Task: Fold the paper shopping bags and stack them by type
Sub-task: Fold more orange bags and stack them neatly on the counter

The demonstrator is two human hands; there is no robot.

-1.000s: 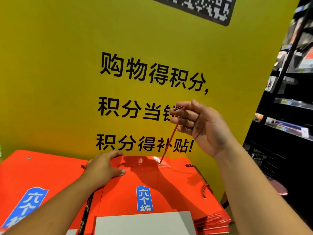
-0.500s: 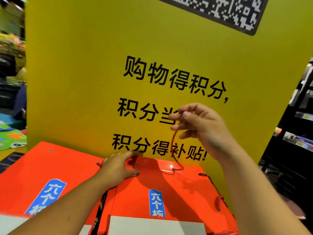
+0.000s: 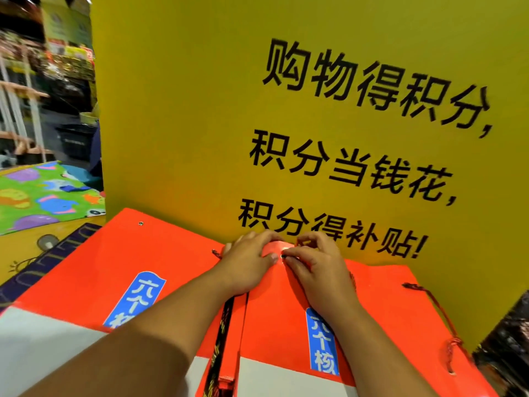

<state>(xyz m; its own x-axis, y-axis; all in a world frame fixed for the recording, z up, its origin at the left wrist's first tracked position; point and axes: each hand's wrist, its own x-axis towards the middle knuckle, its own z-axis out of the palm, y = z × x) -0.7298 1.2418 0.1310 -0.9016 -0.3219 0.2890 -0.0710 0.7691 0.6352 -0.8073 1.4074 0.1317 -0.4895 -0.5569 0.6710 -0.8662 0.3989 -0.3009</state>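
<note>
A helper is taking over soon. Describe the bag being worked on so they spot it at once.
Start at the big yellow sign; two orange bags lie flat at its foot. It is the right bag. Unlike the left bag, it has the left hand and right hand at its top edge and a red cord trailing off its right side.

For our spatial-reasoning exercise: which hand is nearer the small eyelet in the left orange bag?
Left. The left hand lies right of the eyelet, on the other bag's top edge; the right hand, pinching a cord tip, is farther right.
</note>
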